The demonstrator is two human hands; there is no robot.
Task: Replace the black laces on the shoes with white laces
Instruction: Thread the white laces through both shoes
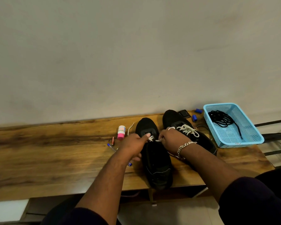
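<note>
Two black shoes stand on the wooden table (55,159). The right shoe (173,119) carries a white lace (188,129) crossed through its eyelets. The left shoe (156,163) lies nearer me, with a white lace (151,138) threaded near its toe end. My left hand (133,144) grips the left shoe's side, thumb pressing near the lace. My right hand (170,140), wearing a ring and chain bracelet, pinches the white lace over the left shoe. One loose lace end (130,128) trails left of the shoe. Black laces (222,118) lie in a blue basket (250,138).
A white-and-pink bottle (121,132), a small battery (113,140) and a blue pen (111,147) lie left of the shoes. Two blue caps (194,118) and a dark flat object (184,113) sit behind the right shoe. The wall runs along the table's far edge.
</note>
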